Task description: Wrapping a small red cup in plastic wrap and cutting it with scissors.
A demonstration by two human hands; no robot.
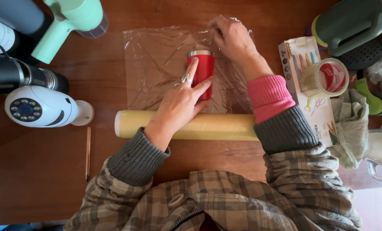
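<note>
Wrapping step: left hand (180, 102) in a narrow grip on the red tumbler (202, 70), lying on clear film (157, 68) on the desk (41, 171). Right hand (233, 40) pinching the film's far edge beyond it (yellow roll (216, 126) nearer). Next, probably: fold film over tumbler.

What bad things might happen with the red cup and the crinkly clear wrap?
The red cup lies on its side under only the left hand, so it might roll. The clear wrap is already wrinkled where the right hand lifts its far edge, so it may stick to itself. The wrap is still joined to the roll, which might get dragged.
</note>
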